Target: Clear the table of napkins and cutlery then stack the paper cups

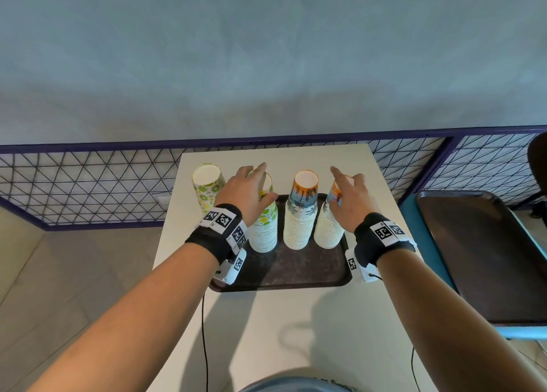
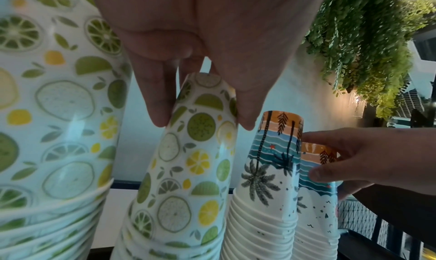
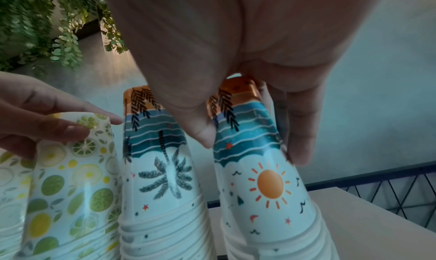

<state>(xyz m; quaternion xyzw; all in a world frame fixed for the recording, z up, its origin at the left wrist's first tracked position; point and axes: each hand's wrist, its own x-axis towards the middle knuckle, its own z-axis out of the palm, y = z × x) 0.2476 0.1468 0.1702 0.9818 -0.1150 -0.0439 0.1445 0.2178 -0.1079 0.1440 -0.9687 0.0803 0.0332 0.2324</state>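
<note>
Several tall stacks of upturned paper cups stand in a row on a dark tray [image 1: 284, 270] on the white table [image 1: 296, 332]. My left hand [image 1: 257, 181] grips the top of the second lime-print stack [image 1: 264, 229], thumb and fingers on opposite sides [image 2: 204, 121]. The outer lime-print stack [image 1: 206, 184] stands free at far left, its base hidden by my wrist. A palm-print stack [image 1: 302, 211] stands untouched in the middle. My right hand [image 1: 340, 190] grips the top of the sun-and-palm stack [image 1: 327, 232], thumb and fingers round it [image 3: 253, 150].
A second dark tray [image 1: 479, 258] lies on a teal surface right of the table. A purple-framed wire mesh fence [image 1: 88, 184] runs behind the table. Thin black cables [image 1: 204, 332] hang from both wrists over the near table.
</note>
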